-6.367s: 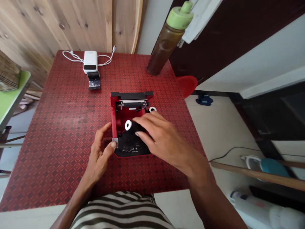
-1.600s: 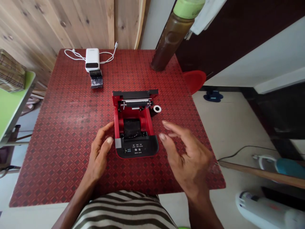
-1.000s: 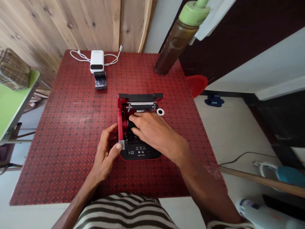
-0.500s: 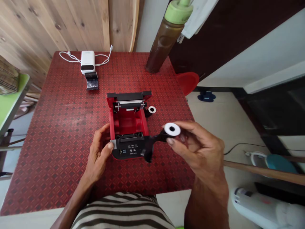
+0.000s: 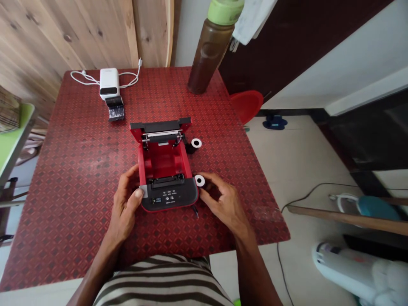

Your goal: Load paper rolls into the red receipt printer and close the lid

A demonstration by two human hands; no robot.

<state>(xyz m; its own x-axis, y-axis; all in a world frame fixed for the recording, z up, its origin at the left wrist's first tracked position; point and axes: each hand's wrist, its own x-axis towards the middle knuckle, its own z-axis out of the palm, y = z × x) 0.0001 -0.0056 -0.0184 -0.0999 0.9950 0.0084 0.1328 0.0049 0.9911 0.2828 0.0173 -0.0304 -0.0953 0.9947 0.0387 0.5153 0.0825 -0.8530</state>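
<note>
A red and black printer [image 5: 168, 199] sits on the table with its lid up and its red inner bay bare. My left hand [image 5: 126, 197] is closed around its front left corner, thumb on top by a grey patch. Against the printer's right side, my right hand [image 5: 223, 199] pinches a black ribbon roll [image 5: 199, 181] with a white core. A dark loose end pokes out low at the front right corner. Behind that roll, a second black ribbon roll [image 5: 196, 143] with a white core stands beside the raised lid.
A white power bank [image 5: 109, 80] with a white cable and a small dark foil piece [image 5: 116, 112] lie at the table's back left. A tall brown bottle [image 5: 207, 55] with a green cap stands at the back right. The red patterned table [image 5: 76, 178] ends at the right edge.
My right hand has come down and left with the ribbon roll, from above the table to beside the printer. The loose ribbon no longer hangs over the panel. My left hand keeps its grip.
</note>
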